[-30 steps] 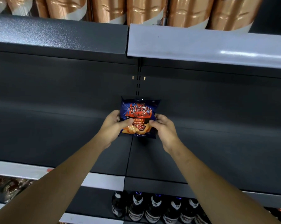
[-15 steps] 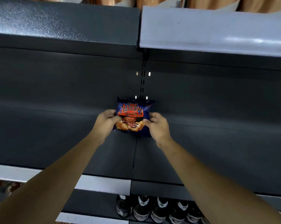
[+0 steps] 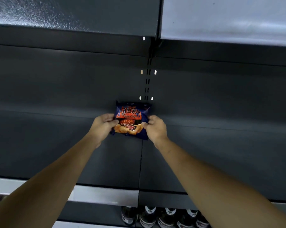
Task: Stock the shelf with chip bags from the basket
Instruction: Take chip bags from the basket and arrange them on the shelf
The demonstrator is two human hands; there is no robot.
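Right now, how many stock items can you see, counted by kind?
Chip bags: 1, a blue and orange foil chip bag gripped by the left hand and right hand near the back of the dark metal shelf.
Bottles: at least 5, dark glass bottles with white labels on the tier below, cut off by the frame edge.
Total: at least 6.

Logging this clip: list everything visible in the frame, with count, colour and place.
chip bag: one, blue with orange print, upright at the back of the shelf, centre
shelf: one, dark grey, across the middle
upper shelf: one, grey, overhead
slotted upright: one, black, back panel above the bag
bottles: several, dark with white labels, lower tier, bottom edge
left hand: one, grips the bag's left edge
right hand: one, pinches the bag's right edge
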